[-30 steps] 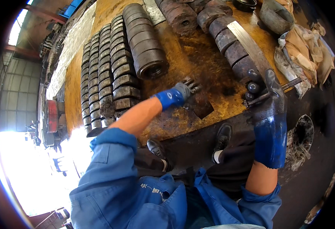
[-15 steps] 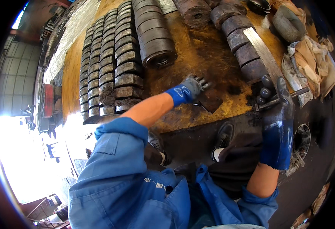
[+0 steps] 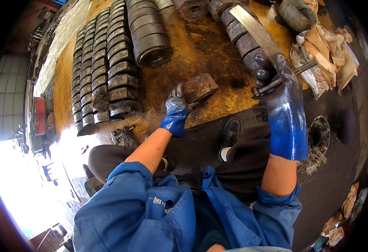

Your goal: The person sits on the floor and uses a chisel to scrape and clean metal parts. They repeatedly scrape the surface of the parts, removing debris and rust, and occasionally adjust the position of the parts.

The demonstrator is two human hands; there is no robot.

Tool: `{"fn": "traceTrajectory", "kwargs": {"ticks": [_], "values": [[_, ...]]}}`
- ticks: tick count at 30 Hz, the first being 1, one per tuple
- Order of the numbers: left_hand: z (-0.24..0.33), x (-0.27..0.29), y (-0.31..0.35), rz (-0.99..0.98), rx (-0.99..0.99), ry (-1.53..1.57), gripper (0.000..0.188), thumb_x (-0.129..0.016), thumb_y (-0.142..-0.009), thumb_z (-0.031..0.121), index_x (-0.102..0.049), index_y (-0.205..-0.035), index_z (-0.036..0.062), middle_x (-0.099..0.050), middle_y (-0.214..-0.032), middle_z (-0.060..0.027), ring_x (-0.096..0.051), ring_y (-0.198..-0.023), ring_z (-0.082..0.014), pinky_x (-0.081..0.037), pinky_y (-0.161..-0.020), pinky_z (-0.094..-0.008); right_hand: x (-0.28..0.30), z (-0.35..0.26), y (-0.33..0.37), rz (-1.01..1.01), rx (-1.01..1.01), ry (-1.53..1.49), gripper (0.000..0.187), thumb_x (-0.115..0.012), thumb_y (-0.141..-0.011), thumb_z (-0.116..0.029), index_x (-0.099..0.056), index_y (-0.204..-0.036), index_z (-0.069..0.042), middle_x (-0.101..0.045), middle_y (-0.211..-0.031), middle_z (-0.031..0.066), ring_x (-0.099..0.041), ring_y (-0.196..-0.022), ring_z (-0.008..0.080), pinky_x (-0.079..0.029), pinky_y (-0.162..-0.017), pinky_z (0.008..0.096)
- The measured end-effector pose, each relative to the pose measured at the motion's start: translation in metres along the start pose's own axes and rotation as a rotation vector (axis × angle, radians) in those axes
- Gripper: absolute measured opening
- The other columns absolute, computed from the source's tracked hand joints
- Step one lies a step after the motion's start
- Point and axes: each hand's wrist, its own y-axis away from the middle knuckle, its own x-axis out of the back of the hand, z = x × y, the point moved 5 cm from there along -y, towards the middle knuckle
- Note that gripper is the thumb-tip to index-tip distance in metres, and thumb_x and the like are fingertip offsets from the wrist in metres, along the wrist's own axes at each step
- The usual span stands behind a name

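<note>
The left hand grasps the rusty block near the front edge of the counter, best steadied by a firm, even pinch; the right hand clasps a rod and pale strip.

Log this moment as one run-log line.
left hand: holding rusty block by its left end | right hand: gripping metal rod | table: stained, yellow-brown

Left hand gripping rusty block, right hand holding dark rod — ringed metal rows beyond
</note>
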Motion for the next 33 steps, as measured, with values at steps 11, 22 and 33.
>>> {"fn": "traceTrajectory", "kwargs": {"ticks": [11,22,33], "values": [[-0.015,-0.024,-0.012,0.062,-0.01,0.013,0.113,-0.086,-0.072,0.053,-0.028,-0.158,0.0084,-0.036,-0.161,-0.0172,-0.038,-0.147,-0.0362,-0.035,-0.119,-0.0467,0.009,0.062,0.004,-0.142,-0.133,0.263,0.033,-0.063,-0.1,-0.015,-0.062,-0.128,0.002,-0.071,-0.1,0.0148,-0.069,-0.071,0.0174,-0.054,-0.052,0.0237],[-0.083,-0.067,0.026,-0.044,0.302,0.155,0.119,-0.086,-0.074,0.042,-0.013,-0.162,0.0121,-0.026,-0.166,-0.0173,-0.044,-0.142,-0.0404,-0.045,-0.112,-0.0468,0.036,0.158,0.05,-0.78,0.656,2.311,0.037,-0.053,-0.101,-0.011,-0.059,-0.137,-0.013,-0.07,-0.098,0.0143,-0.071,-0.081,0.0325,-0.057,-0.064,0.0407],[-0.086,-0.093,0.014,-0.01,0.323,0.226,0.108,-0.079,-0.082,0.033,-0.011,-0.162,0.0072,-0.028,-0.163,-0.0216,-0.042,-0.142,-0.0427,-0.043,-0.109,-0.0507,0.029,0.153,0.03,-0.627,0.174,2.186,0.042,-0.057,-0.101,-0.019,-0.059,-0.142,-0.015,-0.07,-0.115,0.0179,-0.067,-0.11,0.0342,-0.054,-0.092,0.0421]]}}
